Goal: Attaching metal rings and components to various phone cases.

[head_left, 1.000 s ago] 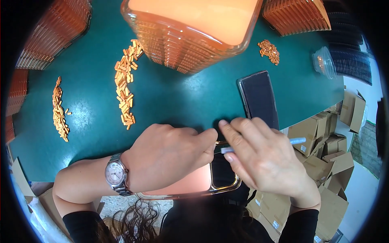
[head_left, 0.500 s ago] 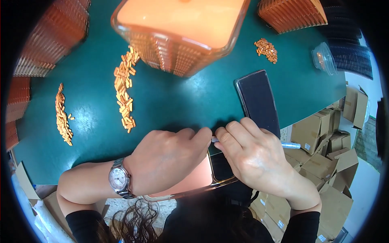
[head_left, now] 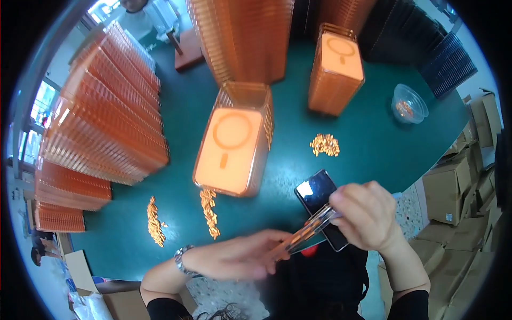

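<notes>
A phone case [head_left: 301, 234] with orange tint is held edge-on and tilted above the near table edge. My left hand [head_left: 242, 256], a metal watch at its wrist, has its blurred fingers closed round the lower end. With bent fingers my right hand [head_left: 368, 213] grips the upper end; whether a pen-like tool is also in it cannot be made out. Under the case and right hand lies a dark smartphone [head_left: 316, 188], partly covered. Left of the hands, a strip of small orange pieces [head_left: 209, 216] runs down from a stack of orange phone cases [head_left: 229, 152].
Another strip of small pieces [head_left: 154, 221] lies further left, and a small pile [head_left: 324, 145] sits beyond the phone. Tall rows of orange cases [head_left: 106, 117] line the left. A second stack [head_left: 337, 69], a clear plastic bowl [head_left: 409, 104] and cardboard boxes [head_left: 448, 192] are to the right.
The phone case has been lifted from low by my body and turned edge-on between my hands. My hands have moved apart; the pen-like tool no longer shows. The view takes in more of the table.
</notes>
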